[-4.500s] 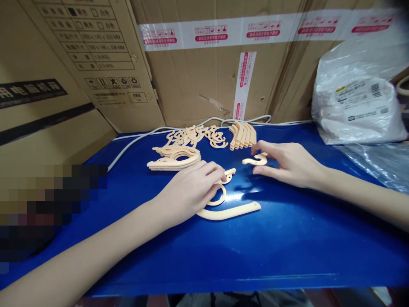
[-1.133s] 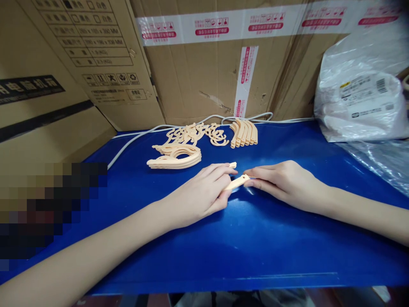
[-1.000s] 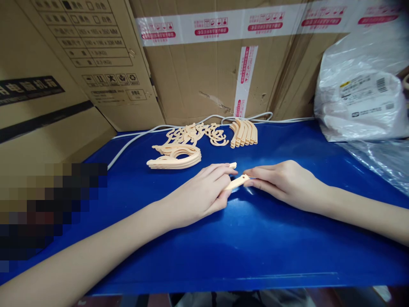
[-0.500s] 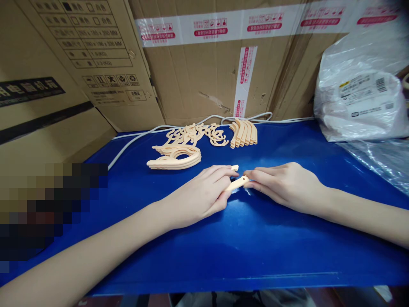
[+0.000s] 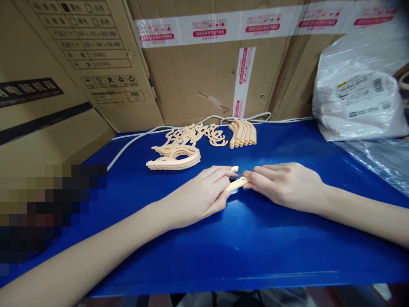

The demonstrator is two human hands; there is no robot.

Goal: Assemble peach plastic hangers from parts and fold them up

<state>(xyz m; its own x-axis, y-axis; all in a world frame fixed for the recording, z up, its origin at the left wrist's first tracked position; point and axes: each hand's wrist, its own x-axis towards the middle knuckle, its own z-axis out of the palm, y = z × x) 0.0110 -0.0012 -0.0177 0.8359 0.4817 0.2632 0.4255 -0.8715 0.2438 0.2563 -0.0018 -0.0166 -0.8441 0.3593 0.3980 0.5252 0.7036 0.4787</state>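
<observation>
My left hand (image 5: 200, 196) lies curled over a peach plastic hanger part (image 5: 235, 183) on the blue table (image 5: 255, 247); only two ends of the part stick out past the fingers. My right hand (image 5: 284, 184) pinches the lower end from the right, its fingertips close to the left hand's. Most of the part is hidden under my left palm. Behind the hands lie a stack of assembled peach hangers (image 5: 174, 157), a heap of loose hooks (image 5: 194, 135) and a row of curved arm pieces (image 5: 243, 133).
Taped cardboard boxes (image 5: 204, 59) wall off the back and left. A white cable (image 5: 134, 138) runs along the table's back edge. A white plastic bag (image 5: 358, 102) and a clear plastic sheet (image 5: 380, 164) lie at the right.
4.5 s ago the parts lay spread out, my right hand on a separate hook. Now the hands meet on one folded part. Over the last second my right fingers crept slightly left.
</observation>
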